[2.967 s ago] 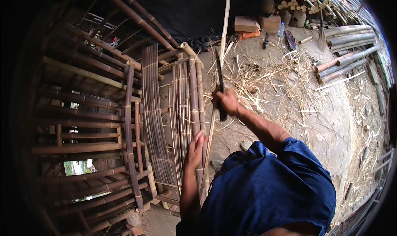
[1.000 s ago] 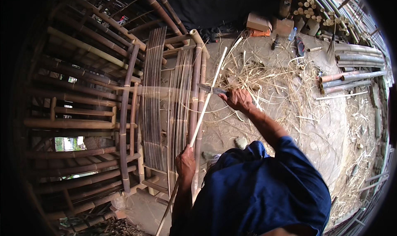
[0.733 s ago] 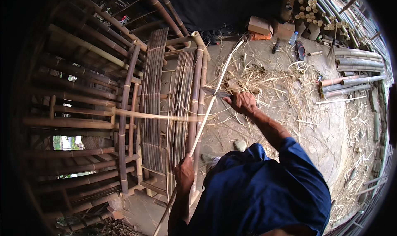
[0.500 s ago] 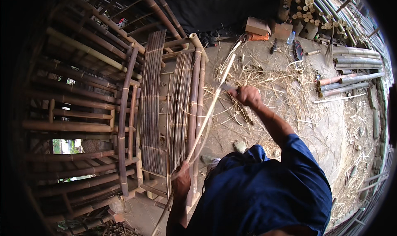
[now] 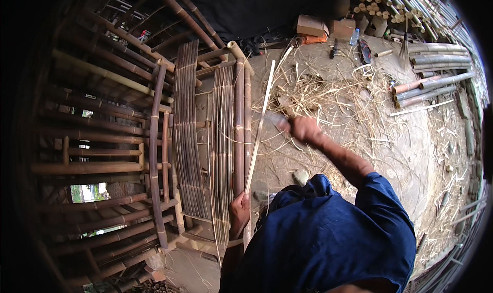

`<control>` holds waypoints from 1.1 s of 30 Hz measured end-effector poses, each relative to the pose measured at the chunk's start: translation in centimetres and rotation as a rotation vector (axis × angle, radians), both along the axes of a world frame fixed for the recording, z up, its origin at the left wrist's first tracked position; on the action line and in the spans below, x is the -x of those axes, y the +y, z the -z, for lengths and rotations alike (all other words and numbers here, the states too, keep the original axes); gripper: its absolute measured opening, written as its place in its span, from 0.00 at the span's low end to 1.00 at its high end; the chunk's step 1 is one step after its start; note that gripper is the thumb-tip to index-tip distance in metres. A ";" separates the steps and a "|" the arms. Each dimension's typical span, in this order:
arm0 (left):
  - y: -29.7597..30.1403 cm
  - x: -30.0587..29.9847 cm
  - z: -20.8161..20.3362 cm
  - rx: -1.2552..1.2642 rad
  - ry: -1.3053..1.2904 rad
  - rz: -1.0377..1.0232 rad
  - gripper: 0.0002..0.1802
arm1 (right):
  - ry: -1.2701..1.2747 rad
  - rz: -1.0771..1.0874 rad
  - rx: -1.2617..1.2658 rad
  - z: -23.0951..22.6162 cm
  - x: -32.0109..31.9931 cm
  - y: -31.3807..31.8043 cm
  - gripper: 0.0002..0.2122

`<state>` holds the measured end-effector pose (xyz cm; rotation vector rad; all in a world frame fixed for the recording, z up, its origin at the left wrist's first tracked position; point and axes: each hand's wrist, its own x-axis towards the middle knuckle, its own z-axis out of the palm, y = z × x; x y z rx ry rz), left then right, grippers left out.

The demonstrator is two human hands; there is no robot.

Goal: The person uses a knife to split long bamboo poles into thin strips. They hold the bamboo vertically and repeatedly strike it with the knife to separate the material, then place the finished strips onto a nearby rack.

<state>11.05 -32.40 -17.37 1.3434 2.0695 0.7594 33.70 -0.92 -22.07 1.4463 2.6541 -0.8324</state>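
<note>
Bamboo strip (image 5: 267,90) stands steeper vs. a sec ago, L hand (image 5: 240,208) gripping it, R hand (image 5: 305,129) clenched round blurred knife (image 5: 278,121), so blade work's prob. mid-stroke.

Strip (image 5: 263,115) split bamboo, pale face smooth-looking; blade (image 5: 278,121) looks like metal, its finish lost to blur. Slats (image 5: 190,139) bamboo, low satin, ringed by nodes; rail (image 5: 239,113) round bamboo, smooth, faintly glossy; shavings (image 5: 328,98) dry, fibrous, matt, over a dull, dusty floor (image 5: 405,162). Shirt (image 5: 334,236) soft creased cloth, slight sheen; carton (image 5: 311,25) matt cardboard; bottle (image 5: 355,36) clear, shiny plastic.
</note>
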 end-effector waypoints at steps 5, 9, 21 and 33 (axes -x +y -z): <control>0.1 -1.6 1.4 0.026 -0.169 -0.050 0.18 | 0.360 -0.009 -0.318 10.4 0.9 -2.2 0.32; 0.8 -4.4 -4.4 0.133 0.031 0.004 0.18 | 0.165 0.057 -0.664 5.3 -0.8 -3.7 0.32; -0.1 -5.2 -5.6 0.106 -0.048 -0.017 0.19 | 0.199 0.030 -0.328 2.7 -2.0 1.2 0.33; -5.2 -2.0 -1.1 0.089 -0.031 -0.244 0.24 | 0.931 0.706 0.246 1.5 -2.0 2.8 0.24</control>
